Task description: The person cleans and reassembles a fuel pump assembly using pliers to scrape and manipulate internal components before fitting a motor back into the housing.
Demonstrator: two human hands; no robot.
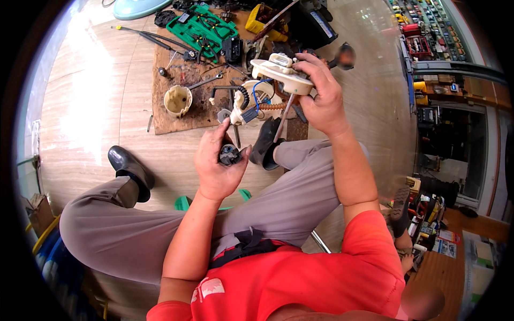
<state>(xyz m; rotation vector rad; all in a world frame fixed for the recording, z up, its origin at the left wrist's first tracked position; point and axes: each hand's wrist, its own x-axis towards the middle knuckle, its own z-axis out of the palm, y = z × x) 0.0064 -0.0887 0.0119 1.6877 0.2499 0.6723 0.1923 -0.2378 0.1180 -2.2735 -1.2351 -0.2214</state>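
My right hand [324, 99] grips the rim of a round cream plastic flange [286, 77], part of what looks like a fuel pump module. A metal rod [285, 117] slants down from the flange, and a blue wire and a brown corrugated hose [272, 106] run to a small cream-and-black plastic piece [242, 114]. That piece hangs just beyond the fingertips of my left hand [217, 166]; I cannot tell whether they touch. In the left palm lies a dark cylindrical part [229, 154], its ribbed end facing up, with the fingers curled round it.
A stained wooden board [160, 120] lies on the tiled floor, bearing a cream plastic cup [178, 100], a wrench [206, 81] and a green tool case [201, 32]. A black battery [313, 27] stands behind. Crowded shelves [433, 32] line the right side.
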